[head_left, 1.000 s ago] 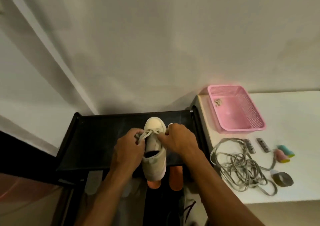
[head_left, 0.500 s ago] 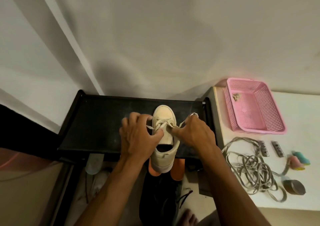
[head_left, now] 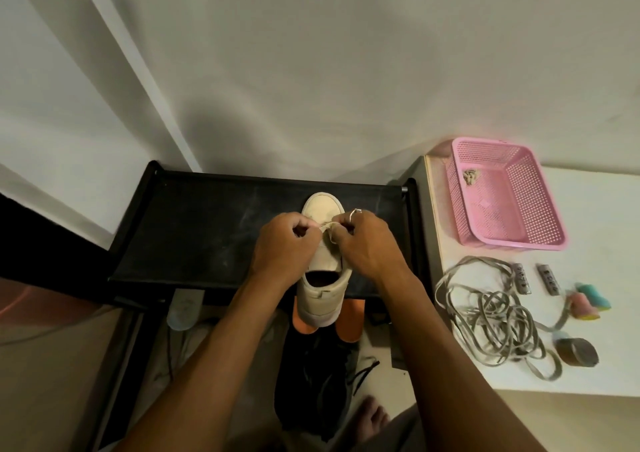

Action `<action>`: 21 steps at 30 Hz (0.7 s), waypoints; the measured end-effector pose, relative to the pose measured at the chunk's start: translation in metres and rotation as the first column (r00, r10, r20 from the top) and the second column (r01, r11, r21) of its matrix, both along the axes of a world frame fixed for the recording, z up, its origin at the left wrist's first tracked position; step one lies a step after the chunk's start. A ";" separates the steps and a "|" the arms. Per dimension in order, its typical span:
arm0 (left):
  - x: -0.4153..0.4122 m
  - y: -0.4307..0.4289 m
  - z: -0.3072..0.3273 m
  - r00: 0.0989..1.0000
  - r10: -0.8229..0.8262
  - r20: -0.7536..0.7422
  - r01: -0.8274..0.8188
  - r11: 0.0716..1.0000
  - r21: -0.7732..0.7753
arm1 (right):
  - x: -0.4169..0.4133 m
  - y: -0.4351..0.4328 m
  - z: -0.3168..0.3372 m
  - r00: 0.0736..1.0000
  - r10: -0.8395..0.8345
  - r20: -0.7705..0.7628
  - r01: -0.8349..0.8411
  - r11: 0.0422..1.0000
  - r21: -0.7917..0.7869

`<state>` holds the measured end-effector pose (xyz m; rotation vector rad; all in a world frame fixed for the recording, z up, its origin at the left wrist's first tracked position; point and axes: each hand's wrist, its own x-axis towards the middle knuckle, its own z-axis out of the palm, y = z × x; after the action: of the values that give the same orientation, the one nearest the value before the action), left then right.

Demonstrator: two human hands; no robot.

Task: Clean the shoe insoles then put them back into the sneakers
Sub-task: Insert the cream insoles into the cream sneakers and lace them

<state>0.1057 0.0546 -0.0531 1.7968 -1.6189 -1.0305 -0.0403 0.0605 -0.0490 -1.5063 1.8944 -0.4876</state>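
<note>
Sitting toe-away on the black shelf top [head_left: 207,230], heel overhanging the near edge, the beige sneaker [head_left: 323,275] is being handled at its lace [head_left: 327,225]. Left grip [head_left: 285,247] and right grip [head_left: 369,244] are each clamped on the lace, pinched over the tongue. Two orange pieces [head_left: 349,320] are seen just under the heel, lower down. Right of the shelf, a white tabletop [head_left: 588,202] is loaded with a pink basket [head_left: 540,209], tangled grey strap [head_left: 491,316] and a tape roll [head_left: 576,351].
</note>
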 end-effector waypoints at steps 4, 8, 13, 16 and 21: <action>-0.001 -0.002 0.002 0.999 0.046 -0.009 -0.046 0.999 0.021 | -0.004 -0.001 0.002 0.995 -0.074 0.062 0.075 0.997 -0.009; 0.000 -0.003 0.000 0.998 0.065 -0.007 -0.065 0.998 0.017 | -0.007 0.000 0.007 0.959 -0.202 0.201 0.203 0.979 0.015; 0.005 -0.009 -0.002 0.996 0.069 -0.056 -0.068 0.997 0.025 | -0.011 -0.002 0.010 0.887 -0.276 0.370 0.255 0.961 0.107; 0.009 -0.012 -0.005 0.999 0.039 -0.024 -0.038 0.999 0.011 | -0.015 -0.005 0.004 0.946 -0.181 0.270 0.170 0.983 0.065; 0.012 -0.012 -0.006 0.991 -0.126 0.050 0.129 0.991 -0.042 | -0.020 -0.011 -0.001 0.966 -0.065 0.251 0.035 0.992 0.123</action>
<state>0.1174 0.0429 -0.0589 1.7187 -1.7913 -1.0052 -0.0608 0.0495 -0.0504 -1.2573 1.7314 -0.5546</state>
